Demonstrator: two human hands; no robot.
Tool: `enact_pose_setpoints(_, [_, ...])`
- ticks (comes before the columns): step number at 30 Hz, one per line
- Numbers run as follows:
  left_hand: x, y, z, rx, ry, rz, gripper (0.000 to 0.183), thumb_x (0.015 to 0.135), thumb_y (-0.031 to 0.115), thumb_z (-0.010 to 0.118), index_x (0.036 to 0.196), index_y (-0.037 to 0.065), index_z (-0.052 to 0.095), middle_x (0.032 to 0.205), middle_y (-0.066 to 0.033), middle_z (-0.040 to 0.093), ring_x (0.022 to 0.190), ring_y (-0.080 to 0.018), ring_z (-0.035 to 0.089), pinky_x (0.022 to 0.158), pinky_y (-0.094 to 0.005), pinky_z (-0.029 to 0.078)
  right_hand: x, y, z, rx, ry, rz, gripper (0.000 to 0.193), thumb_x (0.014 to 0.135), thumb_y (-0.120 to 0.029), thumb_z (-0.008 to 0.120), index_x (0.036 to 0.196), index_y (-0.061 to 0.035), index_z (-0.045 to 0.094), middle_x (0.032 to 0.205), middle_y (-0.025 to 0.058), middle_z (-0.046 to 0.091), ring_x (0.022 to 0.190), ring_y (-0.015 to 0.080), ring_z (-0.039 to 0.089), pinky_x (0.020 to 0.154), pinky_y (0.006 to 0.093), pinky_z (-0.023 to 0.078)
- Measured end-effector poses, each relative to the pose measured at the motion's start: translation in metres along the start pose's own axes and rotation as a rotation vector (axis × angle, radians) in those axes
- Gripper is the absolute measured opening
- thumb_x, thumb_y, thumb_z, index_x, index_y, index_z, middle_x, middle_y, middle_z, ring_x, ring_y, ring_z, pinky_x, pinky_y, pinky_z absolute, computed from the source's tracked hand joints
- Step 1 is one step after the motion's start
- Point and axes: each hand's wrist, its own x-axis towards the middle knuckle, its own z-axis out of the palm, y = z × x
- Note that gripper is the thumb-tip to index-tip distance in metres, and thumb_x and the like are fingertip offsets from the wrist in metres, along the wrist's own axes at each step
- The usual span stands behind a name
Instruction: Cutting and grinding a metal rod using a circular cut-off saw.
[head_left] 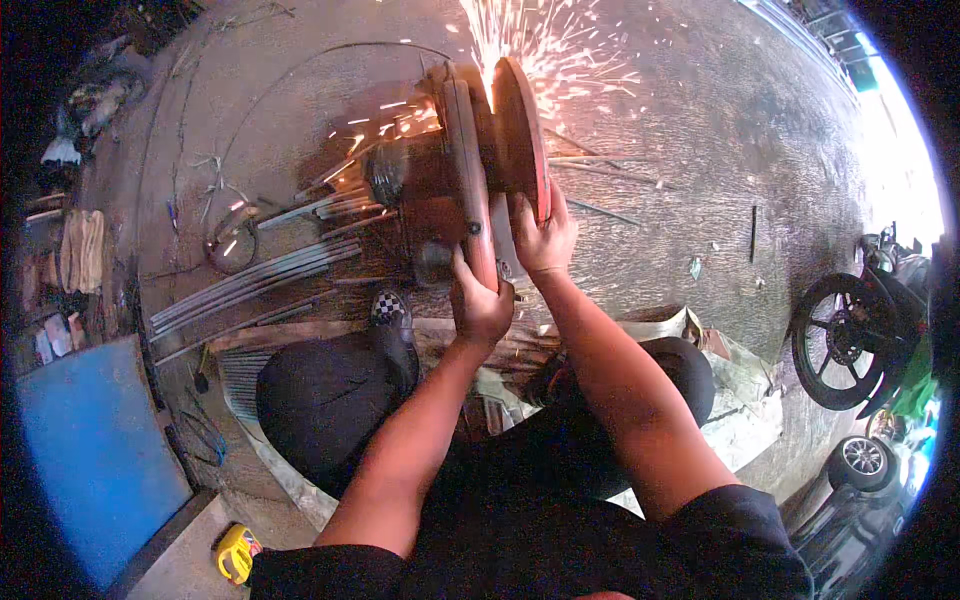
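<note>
Sparks [540, 70] suggest grinding or cutting is underway; what remains cannot be told. The machine [425, 215] stands midway between the floor's [690, 240] side edges. Arms reach forward: left hand's [483, 307] fingers wrap the red handle [479, 235]; right hand's [545, 237] fingers pinch the red-rimmed disc [520, 135].

1 fisheye view looks down from the head toward the floor [780, 150].

on the floor [720, 215]: motorcycle [878, 330] and dark car [850, 530], right edge; blue panel [100, 450] and yellow tape measure [235, 553], lower-left corner.
</note>
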Motion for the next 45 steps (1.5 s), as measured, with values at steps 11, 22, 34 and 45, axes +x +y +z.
enact_pose_setpoints(11, [-0.0004, -0.0004, -0.0007, -0.013, 0.041, 0.131, 0.075, 0.071, 0.007, 0.059, 0.133, -0.007, 0.021, 0.11, -0.035, 0.051, 0.102, -0.0484, 0.052, 0.088, -0.0497, 0.041, -0.002, 0.0007, 0.0019, 0.039, 0.055, -0.033, 0.049, 0.078, -0.033, 0.062, 0.12, -0.0085, 0.052, 0.096, 0.0211, 0.063, 0.087, 0.0414, 0.06, 0.073, 0.0443, 0.049])
enact_pose_setpoints(22, [-0.001, 0.0037, -0.0027, 0.026, 0.056, 0.145, 0.076, 0.071, 0.006, 0.059, 0.134, -0.008, 0.02, 0.111, -0.035, 0.05, 0.102, -0.0492, 0.051, 0.089, -0.0497, 0.04, -0.0017, 0.0002, 0.0025, 0.06, 0.114, -0.103, 0.04, 0.081, -0.03, 0.061, 0.112, -0.0061, 0.056, 0.083, 0.0205, 0.063, 0.08, 0.0402, 0.062, 0.066, 0.0416, 0.049])
enact_pose_setpoints(34, [-0.0002, -0.0031, 0.0014, 0.047, 0.093, 0.24, 0.074, 0.07, 0.006, 0.058, 0.133, -0.007, 0.021, 0.111, -0.0341, 0.049, 0.104, -0.0491, 0.05, 0.089, -0.0499, 0.039, -0.0018, 0.0057, 0.0052, -0.021, 0.107, -0.085, 0.037, 0.08, -0.031, 0.06, 0.107, -0.0067, 0.057, 0.082, 0.0213, 0.063, 0.078, 0.041, 0.061, 0.065, 0.0432, 0.048])
enact_pose_setpoints(45, [-0.0015, 0.004, -0.0018, 0.05, 0.076, 0.188, 0.075, 0.07, 0.006, 0.059, 0.134, -0.007, 0.02, 0.114, -0.0353, 0.049, 0.104, -0.0481, 0.05, 0.09, -0.0493, 0.04, -0.002, -0.0004, 0.0023, 0.009, 0.122, -0.093, 0.037, 0.079, -0.028, 0.062, 0.108, -0.0071, 0.057, 0.082, 0.0207, 0.063, 0.076, 0.0398, 0.062, 0.064, 0.0429, 0.049])
